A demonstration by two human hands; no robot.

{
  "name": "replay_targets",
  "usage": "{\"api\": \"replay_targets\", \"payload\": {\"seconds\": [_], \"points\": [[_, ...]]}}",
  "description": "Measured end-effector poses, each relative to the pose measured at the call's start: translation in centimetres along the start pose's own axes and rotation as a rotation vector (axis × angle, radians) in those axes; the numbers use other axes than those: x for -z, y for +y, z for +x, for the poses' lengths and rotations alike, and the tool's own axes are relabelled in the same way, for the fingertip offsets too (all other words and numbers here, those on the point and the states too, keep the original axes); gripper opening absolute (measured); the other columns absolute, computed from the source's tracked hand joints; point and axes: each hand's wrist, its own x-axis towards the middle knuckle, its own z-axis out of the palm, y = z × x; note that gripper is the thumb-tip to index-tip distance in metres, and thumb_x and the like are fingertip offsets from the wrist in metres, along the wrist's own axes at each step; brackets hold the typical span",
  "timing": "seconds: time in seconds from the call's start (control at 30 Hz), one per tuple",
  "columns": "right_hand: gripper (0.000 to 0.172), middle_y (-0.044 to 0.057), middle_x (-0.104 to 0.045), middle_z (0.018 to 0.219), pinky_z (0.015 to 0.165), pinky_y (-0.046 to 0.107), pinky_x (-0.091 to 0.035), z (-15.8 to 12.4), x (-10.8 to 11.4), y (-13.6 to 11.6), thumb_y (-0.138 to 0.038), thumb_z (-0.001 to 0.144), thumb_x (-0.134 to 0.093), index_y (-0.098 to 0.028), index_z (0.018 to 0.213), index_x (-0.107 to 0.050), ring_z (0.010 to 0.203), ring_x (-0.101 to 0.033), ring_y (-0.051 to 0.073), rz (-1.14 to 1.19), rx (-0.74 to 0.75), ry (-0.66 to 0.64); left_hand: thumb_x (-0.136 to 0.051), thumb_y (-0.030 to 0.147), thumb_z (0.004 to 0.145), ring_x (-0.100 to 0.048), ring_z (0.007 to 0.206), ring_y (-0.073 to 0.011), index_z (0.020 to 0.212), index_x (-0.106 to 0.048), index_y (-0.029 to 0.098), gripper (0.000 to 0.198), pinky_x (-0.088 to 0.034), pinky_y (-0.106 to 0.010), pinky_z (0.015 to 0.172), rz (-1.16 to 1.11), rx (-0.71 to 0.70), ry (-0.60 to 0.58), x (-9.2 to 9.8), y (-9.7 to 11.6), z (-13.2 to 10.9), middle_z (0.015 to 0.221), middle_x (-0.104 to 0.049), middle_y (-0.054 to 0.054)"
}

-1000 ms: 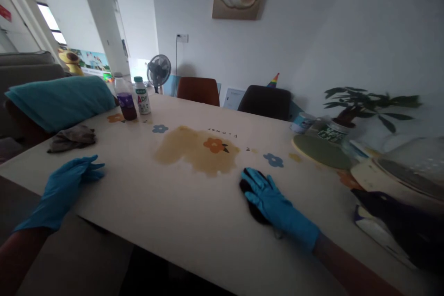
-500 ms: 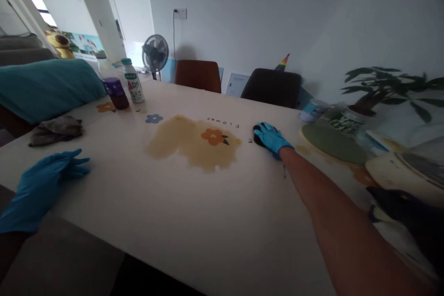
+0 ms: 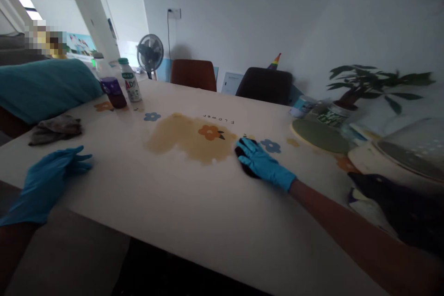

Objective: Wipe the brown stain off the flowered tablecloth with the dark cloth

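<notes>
My right hand [image 3: 260,162], in a blue glove, presses a dark pad [image 3: 250,172] flat on the white table [image 3: 166,203]. Just left of the pad, a yellow-brown liquid stain [image 3: 187,143] spreads around a printed orange flower. My left hand [image 3: 55,175], also gloved in blue, rests at the table's near left edge with its fingers apart and holds nothing. Beyond it lies a crumpled grey-brown cloth [image 3: 57,129].
A dark bottle with a purple label [image 3: 114,92] and a white bottle [image 3: 131,83] stand at the back left. To the right are a green round mat [image 3: 319,135], a can [image 3: 301,106], a potted plant [image 3: 336,113] and a lidded cooker [image 3: 367,159].
My right hand and the pad have come nearer and left, up to the stain's right edge, uncovering a printed blue flower. My left hand has hardly moved. The view has shifted slightly.
</notes>
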Motion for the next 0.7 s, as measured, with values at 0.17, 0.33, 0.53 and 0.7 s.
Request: {"api": "replay_targets", "payload": {"seconds": [0.17, 0.33, 0.53, 0.7], "points": [[0.076, 0.014, -0.026, 0.196, 0.149, 0.063, -0.020, -5.2, 1.2, -9.7, -0.063, 0.126, -0.040, -0.019, 0.188, -0.042, 0.182, -0.022, 0.037, 0.074, 0.238, -0.057, -0.075, 0.053, 0.072, -0.085, 0.115, -0.0376, 0.127, -0.079, 0.022, 0.063, -0.061, -0.062, 0.127, -0.103, -0.013, 0.001, -0.5, 1.0, -0.7, 0.124, -0.089, -0.010], [0.075, 0.015, -0.022, 0.196, 0.149, 0.064, -0.015, -8.3, 2.2, -15.1, -0.061, 0.127, -0.044, -0.019, 0.189, -0.039, 0.182, -0.022, 0.039, 0.113, 0.274, -0.117, -0.072, 0.053, 0.067, -0.085, 0.106, -0.0339, 0.120, -0.076, 0.017, 0.064, -0.064, -0.060, 0.121, -0.152, -0.026, -0.037, -0.7, 1.9, -0.7, 0.118, -0.089, -0.014], [0.074, 0.011, -0.025, 0.195, 0.149, 0.064, -0.019, -9.2, 2.0, -16.3, -0.061, 0.125, -0.053, -0.027, 0.188, -0.041, 0.181, -0.025, 0.039, 0.161, 0.240, -0.099, -0.075, 0.054, 0.064, -0.085, 0.112, -0.0366, 0.112, -0.073, 0.022, 0.058, -0.066, -0.057, 0.117, -0.177, -0.054, -0.072, -0.6, 2.4, -1.2, 0.113, -0.089, -0.011], [0.072, 0.011, -0.025, 0.194, 0.149, 0.066, -0.018, -9.1, 2.3, -16.5, -0.058, 0.124, -0.055, -0.026, 0.188, -0.042, 0.181, -0.025, 0.039, 0.145, 0.222, -0.101, -0.075, 0.058, 0.067, -0.086, 0.114, -0.0380, 0.114, -0.074, 0.020, 0.061, -0.065, -0.056, 0.118, -0.233, -0.059, -0.061, -1.0, 1.6, -0.9, 0.117, -0.089, -0.014]]}}
